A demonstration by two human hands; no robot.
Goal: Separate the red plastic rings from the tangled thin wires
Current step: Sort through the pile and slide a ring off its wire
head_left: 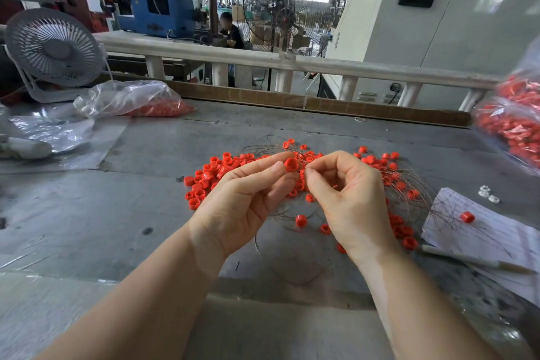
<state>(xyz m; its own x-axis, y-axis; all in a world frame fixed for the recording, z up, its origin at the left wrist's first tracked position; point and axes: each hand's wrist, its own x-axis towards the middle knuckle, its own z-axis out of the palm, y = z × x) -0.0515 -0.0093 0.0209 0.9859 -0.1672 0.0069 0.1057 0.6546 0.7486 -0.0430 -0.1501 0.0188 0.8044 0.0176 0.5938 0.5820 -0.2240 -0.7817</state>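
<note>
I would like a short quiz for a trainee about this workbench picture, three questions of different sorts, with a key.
1. True or false: the left hand pinches a red ring.
2. Which lies on the written paper at the right? A) a lone red ring B) a desk fan C) a plastic bag
3. Fill in: the loose pile of rings lies on the ______ side of the tangled wires.

Key:
1. True. It holds the ring by thumb and fingertips, while the right hand pinches something thin, probably a wire.
2. A
3. left
</note>
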